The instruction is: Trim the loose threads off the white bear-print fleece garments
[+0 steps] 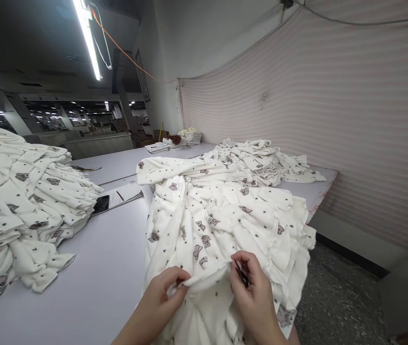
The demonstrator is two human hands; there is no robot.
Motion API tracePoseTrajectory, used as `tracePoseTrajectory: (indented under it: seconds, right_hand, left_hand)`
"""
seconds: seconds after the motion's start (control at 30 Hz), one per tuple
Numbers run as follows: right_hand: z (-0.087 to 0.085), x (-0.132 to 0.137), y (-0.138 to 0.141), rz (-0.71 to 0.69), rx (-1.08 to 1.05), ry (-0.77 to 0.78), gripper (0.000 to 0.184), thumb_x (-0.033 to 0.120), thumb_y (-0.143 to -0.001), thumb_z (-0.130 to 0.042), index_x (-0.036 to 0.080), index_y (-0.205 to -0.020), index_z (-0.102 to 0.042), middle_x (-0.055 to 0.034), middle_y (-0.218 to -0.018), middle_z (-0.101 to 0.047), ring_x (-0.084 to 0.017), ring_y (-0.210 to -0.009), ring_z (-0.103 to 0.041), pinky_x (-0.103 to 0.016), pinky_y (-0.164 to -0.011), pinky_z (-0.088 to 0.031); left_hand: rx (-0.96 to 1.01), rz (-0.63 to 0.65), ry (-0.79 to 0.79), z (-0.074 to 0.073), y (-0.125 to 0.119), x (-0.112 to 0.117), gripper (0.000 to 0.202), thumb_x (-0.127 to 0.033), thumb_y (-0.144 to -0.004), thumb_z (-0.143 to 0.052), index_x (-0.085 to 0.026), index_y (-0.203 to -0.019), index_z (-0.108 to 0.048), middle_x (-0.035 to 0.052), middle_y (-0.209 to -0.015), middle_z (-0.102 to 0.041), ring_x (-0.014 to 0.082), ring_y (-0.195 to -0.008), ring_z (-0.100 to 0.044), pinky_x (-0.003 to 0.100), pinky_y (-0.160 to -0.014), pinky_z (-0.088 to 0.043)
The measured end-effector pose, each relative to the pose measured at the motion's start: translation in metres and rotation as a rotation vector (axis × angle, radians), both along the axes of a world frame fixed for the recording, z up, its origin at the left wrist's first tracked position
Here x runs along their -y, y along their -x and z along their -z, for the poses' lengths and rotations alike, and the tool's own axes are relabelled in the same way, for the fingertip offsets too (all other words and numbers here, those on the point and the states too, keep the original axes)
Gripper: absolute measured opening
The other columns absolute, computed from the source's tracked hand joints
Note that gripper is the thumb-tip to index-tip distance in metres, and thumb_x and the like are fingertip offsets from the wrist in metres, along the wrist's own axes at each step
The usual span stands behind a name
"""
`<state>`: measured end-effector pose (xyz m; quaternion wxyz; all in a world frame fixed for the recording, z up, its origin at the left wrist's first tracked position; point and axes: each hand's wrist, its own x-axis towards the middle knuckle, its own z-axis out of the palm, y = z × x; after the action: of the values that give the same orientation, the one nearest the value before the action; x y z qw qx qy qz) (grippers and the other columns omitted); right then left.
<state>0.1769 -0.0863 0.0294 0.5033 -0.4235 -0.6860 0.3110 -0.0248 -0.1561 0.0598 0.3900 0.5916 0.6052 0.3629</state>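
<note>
A white garment (207, 282) with grey animal prints and small dark marks is stretched between my hands, its edge folded. My left hand (166, 292) is closed, pinching that edge between thumb and fingers. At the other end of the edge, my right hand (252, 290) pinches the cloth with thumb and forefinger. Inside the right palm sits a small black tool (242, 275) that looks like thread snips, mostly hidden by the fingers. A heap of the same printed garments (225, 211) lies right beyond both hands and hangs over the table's right edge.
To the left rises a tall pile of similar garments (35, 191). A black phone (101, 203) and paper sheets (127, 192) with a pen lie on the pale table (110, 268). Folded cloth stacks (189, 136) stand at the back. Striped sheeting (308, 100) covers the right wall.
</note>
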Motion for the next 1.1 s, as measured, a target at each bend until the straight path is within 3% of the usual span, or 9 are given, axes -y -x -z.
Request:
tracePoseTrajectory:
  seconds: [0.27,0.47,0.53,0.67,0.77,0.83,0.93,1.0,1.1]
  right_hand:
    - [0.006,-0.021,0.008,0.233,0.359,-0.194,0.019,0.018,-0.080,-0.044,0.022,-0.097,-0.052,-0.0028,-0.085,-0.068,-0.021,-0.072,-0.067,-0.026,-0.056,-0.045]
    - [0.002,-0.040,0.005,0.397,0.482,-0.299,0.017,0.020,-0.081,-0.045,0.020,-0.096,-0.054,-0.0021,-0.074,-0.069,-0.021,-0.061,-0.066,-0.027,-0.052,-0.040]
    - [0.001,-0.048,0.008,0.406,0.506,-0.291,0.016,0.019,-0.080,-0.046,0.020,-0.094,-0.055,-0.0014,-0.071,-0.068,-0.022,-0.060,-0.065,-0.027,-0.051,-0.038]
    - [0.004,-0.055,0.006,0.392,0.556,-0.274,0.015,0.015,-0.080,-0.046,0.020,-0.090,-0.055,-0.0013,-0.072,-0.066,-0.020,-0.061,-0.063,-0.025,-0.050,-0.036]
    - [0.001,-0.049,-0.006,0.371,0.605,-0.264,0.016,0.013,-0.079,-0.047,0.020,-0.089,-0.057,-0.0048,-0.084,-0.063,-0.018,-0.059,-0.060,-0.024,-0.046,-0.034]
    - [-0.004,-0.040,-0.017,0.293,0.561,-0.235,0.016,0.015,-0.080,-0.048,0.021,-0.090,-0.059,-0.0067,-0.091,-0.061,-0.017,-0.060,-0.059,-0.024,-0.044,-0.036]
    - [-0.011,-0.022,-0.025,-0.047,0.289,-0.126,0.012,0.018,-0.085,-0.049,0.022,-0.086,-0.060,-0.0048,-0.083,-0.062,-0.019,-0.070,-0.062,-0.024,-0.056,-0.048]
    - [-0.013,-0.012,-0.023,-0.292,0.127,-0.081,0.011,0.019,-0.086,-0.053,0.023,-0.088,-0.063,-0.0042,-0.084,-0.066,-0.019,-0.077,-0.065,-0.024,-0.065,-0.051]
    - [-0.004,-0.002,-0.012,-0.408,0.017,-0.117,0.025,0.016,-0.080,-0.059,0.023,-0.103,-0.064,-0.0063,-0.100,-0.067,-0.019,-0.085,-0.066,-0.024,-0.070,-0.053]
  left_hand:
    - [0.582,0.029,0.201,0.003,-0.014,-0.006,0.012,-0.037,-0.093,-0.044,-0.026,-0.097,-0.046,-0.0067,-0.077,-0.048,0.0087,-0.062,-0.045,0.020,-0.059,-0.037]
    - [0.045,0.027,0.120,0.017,-0.036,-0.001,0.045,-0.008,-0.065,-0.064,-0.025,-0.102,-0.046,-0.0054,-0.084,-0.056,0.0128,-0.073,-0.053,0.025,-0.075,-0.041]
    - [-0.141,0.016,0.104,0.030,-0.044,0.002,0.046,-0.011,-0.060,-0.069,-0.024,-0.100,-0.051,-0.0040,-0.082,-0.057,0.0153,-0.072,-0.054,0.028,-0.074,-0.043]
    - [-0.188,-0.031,-0.158,0.056,-0.056,0.001,0.034,-0.029,-0.077,-0.062,-0.022,-0.109,-0.056,0.0047,-0.090,-0.062,0.0215,-0.082,-0.058,0.033,-0.078,-0.046]
    - [-0.018,-0.111,-0.266,0.057,-0.060,-0.003,0.025,-0.034,-0.091,-0.041,-0.021,-0.097,-0.062,0.0090,-0.103,-0.062,0.0194,-0.081,-0.059,0.030,-0.076,-0.047]
    - [0.134,-0.177,-0.147,0.049,-0.059,-0.007,0.028,-0.042,-0.090,-0.045,-0.021,-0.093,-0.063,0.0072,-0.099,-0.063,0.0202,-0.083,-0.059,0.028,-0.075,-0.047]
    - [0.365,-0.229,0.067,0.036,-0.055,-0.014,0.034,-0.052,-0.084,-0.052,-0.020,-0.093,-0.062,0.0019,-0.082,-0.063,0.0202,-0.080,-0.058,0.027,-0.070,-0.047]
    - [0.485,-0.214,0.093,0.030,-0.054,-0.018,0.037,-0.054,-0.083,-0.054,-0.019,-0.093,-0.060,-0.0007,-0.074,-0.060,0.0175,-0.073,-0.055,0.026,-0.066,-0.046]
    - [0.530,-0.190,0.015,0.022,-0.056,-0.021,0.036,-0.054,-0.083,-0.054,-0.019,-0.085,-0.058,-0.0009,-0.074,-0.056,0.0164,-0.075,-0.052,0.025,-0.070,-0.044]
